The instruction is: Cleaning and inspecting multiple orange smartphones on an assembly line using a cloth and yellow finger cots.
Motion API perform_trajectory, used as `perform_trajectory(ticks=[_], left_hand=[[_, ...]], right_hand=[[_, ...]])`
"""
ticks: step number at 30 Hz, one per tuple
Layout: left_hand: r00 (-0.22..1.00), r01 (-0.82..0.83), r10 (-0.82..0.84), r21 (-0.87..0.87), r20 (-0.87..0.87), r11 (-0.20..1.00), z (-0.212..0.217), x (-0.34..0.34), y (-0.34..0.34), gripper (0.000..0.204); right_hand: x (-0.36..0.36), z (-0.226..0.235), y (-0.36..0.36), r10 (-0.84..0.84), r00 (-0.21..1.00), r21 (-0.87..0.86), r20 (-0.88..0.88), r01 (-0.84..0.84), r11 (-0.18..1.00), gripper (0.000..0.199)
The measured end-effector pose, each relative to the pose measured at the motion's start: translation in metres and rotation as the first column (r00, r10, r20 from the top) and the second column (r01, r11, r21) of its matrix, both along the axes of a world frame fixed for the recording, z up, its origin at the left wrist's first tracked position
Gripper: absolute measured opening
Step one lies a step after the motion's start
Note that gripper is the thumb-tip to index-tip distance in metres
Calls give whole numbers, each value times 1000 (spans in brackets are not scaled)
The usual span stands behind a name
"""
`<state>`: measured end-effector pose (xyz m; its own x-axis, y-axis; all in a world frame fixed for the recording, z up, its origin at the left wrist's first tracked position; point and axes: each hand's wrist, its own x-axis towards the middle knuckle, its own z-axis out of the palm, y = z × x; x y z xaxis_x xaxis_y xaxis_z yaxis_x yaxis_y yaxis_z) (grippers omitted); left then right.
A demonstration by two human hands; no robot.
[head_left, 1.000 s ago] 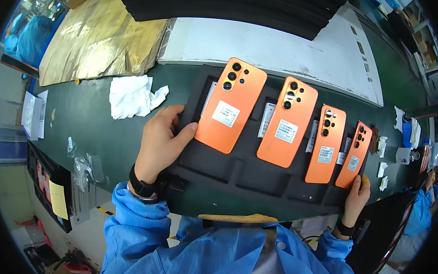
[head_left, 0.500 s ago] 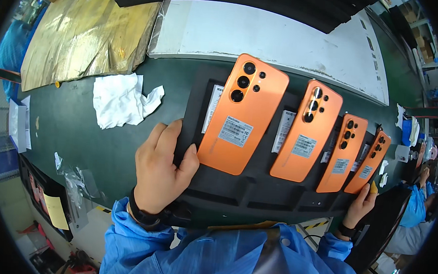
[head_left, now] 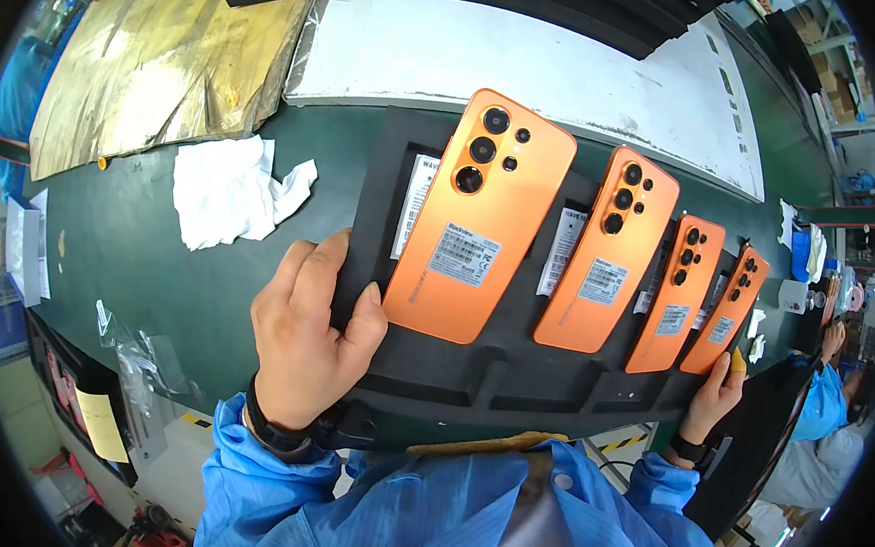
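A black foam tray (head_left: 451, 375) is held between my hands. My left hand (head_left: 308, 336) grips its left edge, thumb on top and the other fingers around the side. Farther off, my right hand (head_left: 715, 399) holds the right end, with a yellow cover on one fingertip. Several orange smartphones lie back up in a slanted row on the tray: a large-looking one (head_left: 481, 216) beside my left hand, then another phone (head_left: 609, 249), a third phone (head_left: 679, 293), and one (head_left: 728, 311) by my right hand. Each has black round camera lenses and a pale label. Printed white labels (head_left: 562, 251) show beside them.
Beneath is a dark green table (head_left: 120, 224). A crumpled white cloth (head_left: 224, 190) and clear plastic scraps (head_left: 137, 350) lie left. Behind stand a white panel (head_left: 530, 74) and a tape-wrapped board (head_left: 170, 67). At the far right, a co-worker's blue sleeve (head_left: 818, 402) shows.
The whole view has shifted slightly, so most things appear a little farther left and higher. Both hands keep their grip on the tray, and the phones keep their places on it.
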<state>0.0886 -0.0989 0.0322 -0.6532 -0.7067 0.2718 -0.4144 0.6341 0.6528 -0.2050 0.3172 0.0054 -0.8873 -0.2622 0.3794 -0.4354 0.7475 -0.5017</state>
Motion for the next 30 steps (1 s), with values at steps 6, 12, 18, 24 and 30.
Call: perform_trajectory(ticks=[6, 12, 18, 24, 30], left_hand=[[1000, -15, 15, 4, -3, 1000, 0, 2, 2, 39], [999, 33, -33, -20, 22, 999, -1, -10, -1, 36], [998, -44, 40, 59, 58, 997, -11, 4, -1, 30], [989, -54, 47, 45, 137, 998, -16, -4, -3, 28], [979, -79, 57, 107, 198, 991, -15, -5, -5, 24]], right_hand=[[-1, -3, -2, 24, 999, -85, 39, -20, 996, 25], [1, 1, -3, -29, 1000, -9, -9, 29, 1000, 22], [-5, 11, -40, 2, 1000, 96, -9, -1, 995, 24], [-11, 11, -31, -56, 998, 128, 7, 54, 990, 29], [-11, 15, -35, -87, 995, 119, 49, 81, 990, 32]])
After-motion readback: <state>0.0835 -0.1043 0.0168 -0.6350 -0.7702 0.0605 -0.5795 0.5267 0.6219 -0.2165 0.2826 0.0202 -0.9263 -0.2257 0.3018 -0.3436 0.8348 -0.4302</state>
